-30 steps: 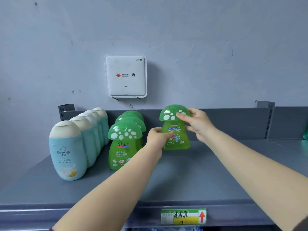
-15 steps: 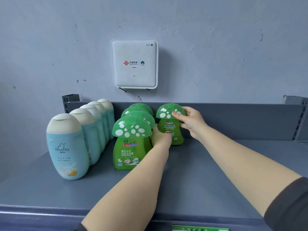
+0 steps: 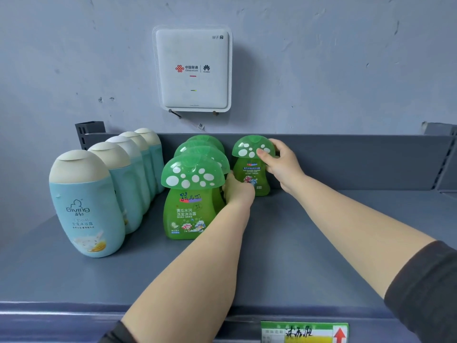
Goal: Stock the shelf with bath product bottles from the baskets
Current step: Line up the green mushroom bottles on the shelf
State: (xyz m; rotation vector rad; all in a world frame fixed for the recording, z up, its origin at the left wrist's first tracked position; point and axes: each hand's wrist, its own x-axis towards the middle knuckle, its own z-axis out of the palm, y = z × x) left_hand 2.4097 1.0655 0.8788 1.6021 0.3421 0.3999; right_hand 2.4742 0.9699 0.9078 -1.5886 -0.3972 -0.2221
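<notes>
A white router (image 3: 192,69) hangs on the wall (image 3: 346,58).

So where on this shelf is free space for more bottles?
Bare shelf lies right of the held green bottle, up to the back wall, and along the front edge. The left side is crowded: blue bottles and green mushroom bottles in rows.

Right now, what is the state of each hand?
Left hand: holds the lower body of the green mushroom bottle.
Right hand: grips the same bottle at its cap.

Green mushroom-capped bottle (image 3: 252,169) upright at shelf (image 3: 321,256) back, beside 4 matching bottles (image 3: 190,194).
</notes>
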